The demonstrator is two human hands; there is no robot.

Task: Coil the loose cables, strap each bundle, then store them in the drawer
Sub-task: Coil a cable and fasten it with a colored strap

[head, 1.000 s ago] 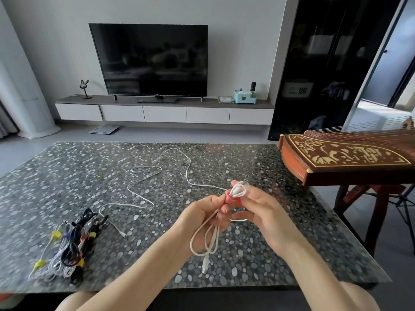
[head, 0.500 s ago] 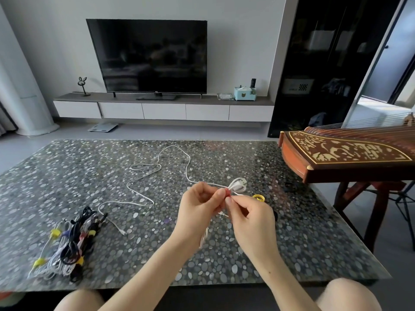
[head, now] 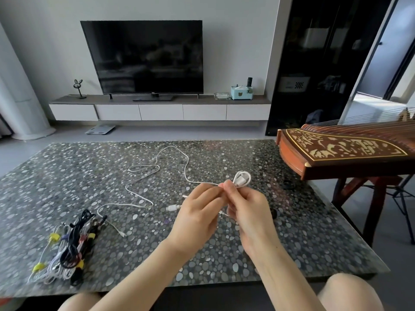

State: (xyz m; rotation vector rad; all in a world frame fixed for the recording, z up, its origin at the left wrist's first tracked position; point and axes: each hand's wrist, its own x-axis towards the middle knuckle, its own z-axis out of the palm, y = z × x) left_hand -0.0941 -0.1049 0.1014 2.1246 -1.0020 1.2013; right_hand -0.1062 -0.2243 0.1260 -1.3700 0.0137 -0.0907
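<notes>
Cable coil (head: 242,179) pinched in both hands over the table (head: 314,232); strapping seems under way.
Head view: left hand (head: 197,212) and right hand (head: 247,209) meet at the fingertips, both clamped on it; any strap is hidden. Next, I'd guess, cinch it, then lay it by the strapped bundles (head: 67,250). A loose cable (head: 143,169) lies uncoiled beyond.

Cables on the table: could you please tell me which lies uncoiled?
The long white cable sprawling loose; the pile at left is strapped, the small coil is held.
</notes>
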